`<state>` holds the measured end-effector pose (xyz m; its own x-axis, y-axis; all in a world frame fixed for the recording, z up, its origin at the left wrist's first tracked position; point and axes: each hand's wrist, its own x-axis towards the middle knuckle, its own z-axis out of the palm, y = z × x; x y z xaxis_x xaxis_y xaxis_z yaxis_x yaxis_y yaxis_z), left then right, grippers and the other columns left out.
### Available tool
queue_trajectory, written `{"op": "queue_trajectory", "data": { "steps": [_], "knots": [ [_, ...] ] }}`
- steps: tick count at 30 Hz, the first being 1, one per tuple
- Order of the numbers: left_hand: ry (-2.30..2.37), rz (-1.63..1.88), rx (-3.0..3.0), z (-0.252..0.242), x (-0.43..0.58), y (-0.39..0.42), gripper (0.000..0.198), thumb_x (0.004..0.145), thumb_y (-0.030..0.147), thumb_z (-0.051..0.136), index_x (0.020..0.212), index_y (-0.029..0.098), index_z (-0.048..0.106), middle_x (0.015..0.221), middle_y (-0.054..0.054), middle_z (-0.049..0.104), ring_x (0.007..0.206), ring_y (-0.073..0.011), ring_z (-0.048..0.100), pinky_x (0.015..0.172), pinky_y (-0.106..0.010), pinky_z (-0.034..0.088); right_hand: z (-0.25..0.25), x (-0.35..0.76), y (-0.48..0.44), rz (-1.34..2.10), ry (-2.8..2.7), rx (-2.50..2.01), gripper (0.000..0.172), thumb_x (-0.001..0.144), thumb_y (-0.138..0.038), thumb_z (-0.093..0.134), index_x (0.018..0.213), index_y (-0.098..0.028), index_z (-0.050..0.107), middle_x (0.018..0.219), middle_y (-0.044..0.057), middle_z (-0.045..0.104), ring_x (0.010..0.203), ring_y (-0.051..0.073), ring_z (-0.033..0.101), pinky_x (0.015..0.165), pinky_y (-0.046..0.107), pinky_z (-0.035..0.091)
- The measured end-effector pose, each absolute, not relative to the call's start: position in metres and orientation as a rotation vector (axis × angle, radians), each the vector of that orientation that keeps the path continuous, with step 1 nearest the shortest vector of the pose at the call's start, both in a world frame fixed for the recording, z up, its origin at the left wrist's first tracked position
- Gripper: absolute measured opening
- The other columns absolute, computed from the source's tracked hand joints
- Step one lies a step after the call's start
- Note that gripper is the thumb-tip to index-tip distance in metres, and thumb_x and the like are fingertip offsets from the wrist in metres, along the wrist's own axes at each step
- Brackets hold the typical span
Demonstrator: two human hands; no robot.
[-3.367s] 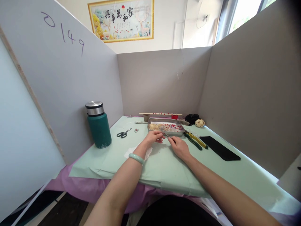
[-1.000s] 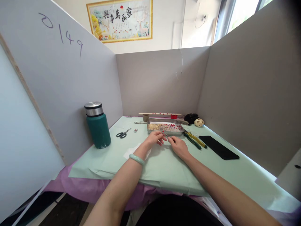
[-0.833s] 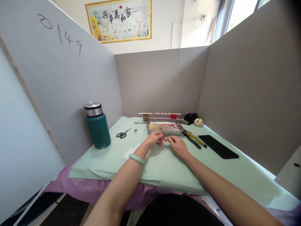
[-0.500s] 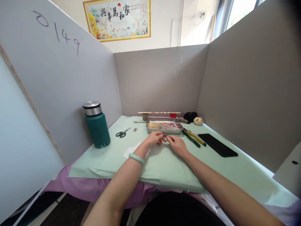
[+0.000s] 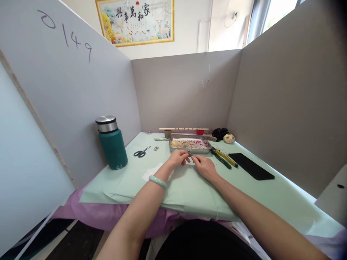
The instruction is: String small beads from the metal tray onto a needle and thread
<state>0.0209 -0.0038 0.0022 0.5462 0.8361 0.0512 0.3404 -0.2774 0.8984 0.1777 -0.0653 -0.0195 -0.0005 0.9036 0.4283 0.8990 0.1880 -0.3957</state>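
Left hand: the left hand (image 5: 179, 157) is above the desk (image 5: 200, 198), thumb and index finger pinched together on a small red piece (image 5: 189, 151), the other fingers loosely curled; a pale green bangle (image 5: 157, 181) circles the wrist.
Right hand: the right hand (image 5: 205, 167) has its fingers closed round a thin tool (image 5: 191, 155) pointing left and away.
Red piece: at the left fingertips, just on the near side of the tray; the tool's tip is right beside it, but whether they touch is too small to tell.
Tray: a shallow metal tray (image 5: 201, 151), just beyond the hands, with tan bits on its left and red ones toward its right.
Far edge: a pale stick (image 5: 183, 129) dotted with red spans a brown cup (image 5: 167, 134) on the left and a red cup (image 5: 200, 132) on the right.
Right side: pliers (image 5: 224, 158) with green and yellow handles near the tray; farther right, a flat black slab (image 5: 251, 166); beyond, a spotted egg-shaped thing (image 5: 229, 138) beside a black bundle (image 5: 219, 133).
Left side: scissors (image 5: 141, 152), a small round ornament (image 5: 156, 148) and, farther left, an upright green bottle (image 5: 113, 148).
Under left forearm: white tissue (image 5: 148, 173), partly hidden.
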Motion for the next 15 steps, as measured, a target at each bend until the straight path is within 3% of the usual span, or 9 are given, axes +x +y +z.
{"op": "queue_trajectory", "data": {
  "steps": [4,15],
  "knots": [
    [1.054,0.604,1.876,0.0005,0.0195,-0.0018,0.033,0.087,0.032,0.051,0.114,0.014,0.053,0.112,-0.009,0.056,0.095,-0.0187,0.057,0.08,-0.039,0.05,-0.0202,0.1737,-0.0644,-0.025,-1.871,-1.73,0.026,0.091,-0.037,0.048,0.094,-0.015,0.061,0.09,0.003,0.063,0.078,0.014,0.06,0.073,0.033,0.05],
    [1.083,0.626,1.906,-0.0025,0.023,-0.0005,0.032,0.088,0.033,0.051,0.114,0.014,0.053,0.112,-0.009,0.056,0.096,-0.0189,0.057,0.081,-0.039,0.049,-0.0201,0.1755,-0.0627,-0.02,-1.865,-1.782,0.026,0.091,-0.037,0.048,0.096,-0.015,0.06,0.091,0.003,0.063,0.078,0.014,0.06,0.072,0.033,0.05]
  ]
}}
